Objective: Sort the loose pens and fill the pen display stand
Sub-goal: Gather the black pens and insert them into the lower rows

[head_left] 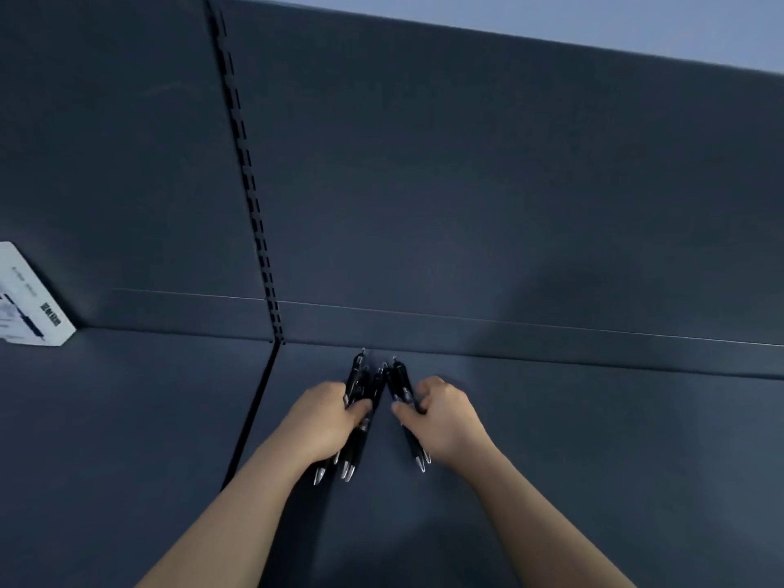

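Two bunches of black pens with silver tips lie on the dark shelf, close to its back wall. My left hand grips the left bunch of pens, several of them, silver tips pointing back toward me. My right hand holds the smaller right bunch of pens, its tips showing below my wrist. The two bunches meet at their far ends in a V shape. No pen display stand is in view.
A white printed box stands at the far left on the shelf. A slotted black upright runs down the dark back panel, and a seam divides the shelf left of my hands.
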`<state>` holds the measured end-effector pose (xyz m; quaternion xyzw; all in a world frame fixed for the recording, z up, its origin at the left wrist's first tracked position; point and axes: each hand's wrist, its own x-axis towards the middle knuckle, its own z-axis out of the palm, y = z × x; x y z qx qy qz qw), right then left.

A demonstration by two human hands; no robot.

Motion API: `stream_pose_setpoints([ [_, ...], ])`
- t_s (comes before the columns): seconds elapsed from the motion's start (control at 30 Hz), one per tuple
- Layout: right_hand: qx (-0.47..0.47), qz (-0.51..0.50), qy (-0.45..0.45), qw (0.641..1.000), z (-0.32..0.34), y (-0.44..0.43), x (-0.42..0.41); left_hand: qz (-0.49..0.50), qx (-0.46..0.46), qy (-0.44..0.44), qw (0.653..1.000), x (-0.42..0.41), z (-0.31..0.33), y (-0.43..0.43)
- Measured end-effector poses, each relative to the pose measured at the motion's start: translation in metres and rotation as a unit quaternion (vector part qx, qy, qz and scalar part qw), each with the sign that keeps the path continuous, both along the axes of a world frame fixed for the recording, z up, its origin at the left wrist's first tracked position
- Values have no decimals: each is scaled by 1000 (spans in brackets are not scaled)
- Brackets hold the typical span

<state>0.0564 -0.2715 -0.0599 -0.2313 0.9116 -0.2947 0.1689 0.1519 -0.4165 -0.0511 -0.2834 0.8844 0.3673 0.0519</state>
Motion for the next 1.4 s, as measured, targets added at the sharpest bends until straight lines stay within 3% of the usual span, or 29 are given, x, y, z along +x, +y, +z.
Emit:
stream_pose_setpoints([
  [0.17,111,16,87,990,13,-28,13,70,-7,34,997,16,5,3],
  [0.37,140,65,36,987,22,-59,21,201,158,120,959,44,13,5],
  [0.57,66,95,-46,992,27,-71,29,260,145,172,939,89,26,-9],
  [0.9,-169,160,-41,972,73,-128,117,326,120,261,901,191,56,-56],
  [1.4,-209,218,-100,948,99,-283,337,389,47,261,882,429,79,-195],
])
